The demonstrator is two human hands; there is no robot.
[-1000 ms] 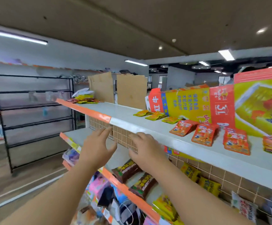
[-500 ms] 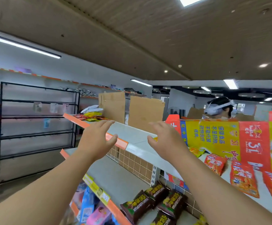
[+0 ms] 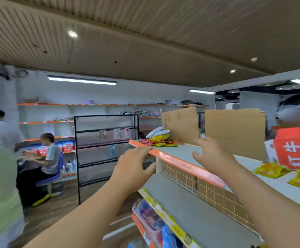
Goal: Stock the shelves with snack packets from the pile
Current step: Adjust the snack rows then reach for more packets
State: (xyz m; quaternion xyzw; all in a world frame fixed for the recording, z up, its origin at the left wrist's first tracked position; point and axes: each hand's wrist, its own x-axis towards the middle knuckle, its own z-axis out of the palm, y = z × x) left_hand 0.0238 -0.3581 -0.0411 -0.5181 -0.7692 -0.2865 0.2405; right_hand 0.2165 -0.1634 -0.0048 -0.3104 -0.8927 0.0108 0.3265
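Left hand (image 3: 133, 169), right hand (image 3: 211, 154) reaching empty, fingers spread, toward snack pile (image 3: 161, 141) on top shelf (image 3: 181, 150); better pinching packet edges.

Both bare: left hand (image 3: 131, 170), right hand (image 3: 212, 155). Bare along visible length to frame edge: left forearm (image 3: 84, 213), right forearm (image 3: 271, 206). Blurred fingers (image 3: 143, 150), nails indistinct.

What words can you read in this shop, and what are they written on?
"红牛": white characters on the red display box on the top shelf.
Blue and white boxes on the far wall shelf: their red labels are too blurred to read.
Yellow price strip on the lower shelf edge: too blurred to read.
Snack packets piled on the top shelf: the print is too small to read.
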